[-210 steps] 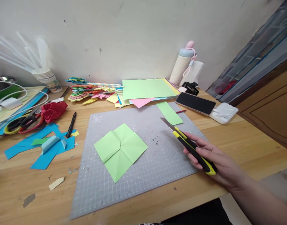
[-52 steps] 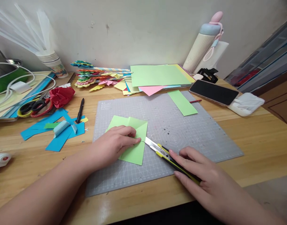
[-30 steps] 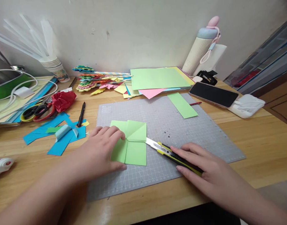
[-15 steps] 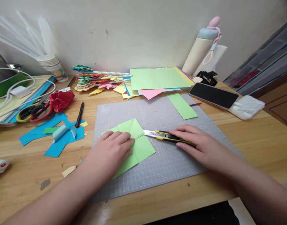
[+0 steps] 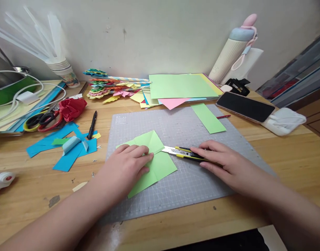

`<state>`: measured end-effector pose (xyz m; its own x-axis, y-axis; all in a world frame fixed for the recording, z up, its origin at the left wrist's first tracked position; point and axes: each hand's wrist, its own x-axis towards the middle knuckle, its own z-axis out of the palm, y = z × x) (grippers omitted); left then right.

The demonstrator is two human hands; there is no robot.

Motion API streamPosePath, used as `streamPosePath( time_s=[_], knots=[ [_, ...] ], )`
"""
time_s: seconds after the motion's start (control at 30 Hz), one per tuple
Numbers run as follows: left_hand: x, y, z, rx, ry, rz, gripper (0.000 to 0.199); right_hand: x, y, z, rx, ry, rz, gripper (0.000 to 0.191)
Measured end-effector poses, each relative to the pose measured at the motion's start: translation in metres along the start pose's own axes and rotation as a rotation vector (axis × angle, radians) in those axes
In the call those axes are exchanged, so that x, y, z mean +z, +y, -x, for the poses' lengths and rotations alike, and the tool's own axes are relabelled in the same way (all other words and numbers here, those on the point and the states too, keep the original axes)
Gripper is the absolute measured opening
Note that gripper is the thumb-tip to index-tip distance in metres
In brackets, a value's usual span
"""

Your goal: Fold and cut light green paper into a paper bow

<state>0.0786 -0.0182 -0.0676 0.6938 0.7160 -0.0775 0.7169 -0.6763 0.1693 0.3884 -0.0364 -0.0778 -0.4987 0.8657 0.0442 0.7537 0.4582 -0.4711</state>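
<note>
The left hand (image 5: 132,158) is pressing the folded green paper (image 5: 162,168) down near the left edge of the grey cutting mat (image 5: 191,188), its thumb and index finger resting apart. The right hand (image 5: 225,158) is clamping the yellow-and-black utility knife (image 5: 186,154), whose blade (image 5: 170,150) is meeting the paper's right side. A green strip (image 5: 209,118) is lying near the mat's far right corner.

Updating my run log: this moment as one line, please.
left hand: on folded green paper | right hand: holding utility knife | blade: at paper's edge | beneath paper: gray cutting mat
</note>
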Motion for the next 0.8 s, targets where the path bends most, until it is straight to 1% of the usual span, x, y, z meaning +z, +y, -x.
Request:
streamPosePath(
  time_s=[0.2,0.37,0.57,0.67,0.8],
  knots=[
    [0.000,0.001,0.000,-0.009,-0.005,-0.002,0.024,0.000,-0.002,0.000,-0.003,-0.026,-0.009,0.040],
    [-0.003,0.001,-0.001,-0.008,-0.003,0.005,0.025,0.005,-0.007,-0.002,-0.003,-0.006,-0.024,0.040],
    [-0.006,0.002,-0.001,-0.041,0.064,0.016,0.016,0.006,-0.010,0.002,0.008,-0.028,-0.009,0.039],
    [-0.007,0.003,-0.002,-0.033,0.055,-0.008,0.015,0.009,-0.014,0.003,0.018,-0.031,-0.018,0.039],
    [-0.009,0.003,-0.003,-0.061,0.043,-0.018,0.013,0.012,-0.022,0.003,-0.006,-0.032,-0.040,0.039]
  ],
)
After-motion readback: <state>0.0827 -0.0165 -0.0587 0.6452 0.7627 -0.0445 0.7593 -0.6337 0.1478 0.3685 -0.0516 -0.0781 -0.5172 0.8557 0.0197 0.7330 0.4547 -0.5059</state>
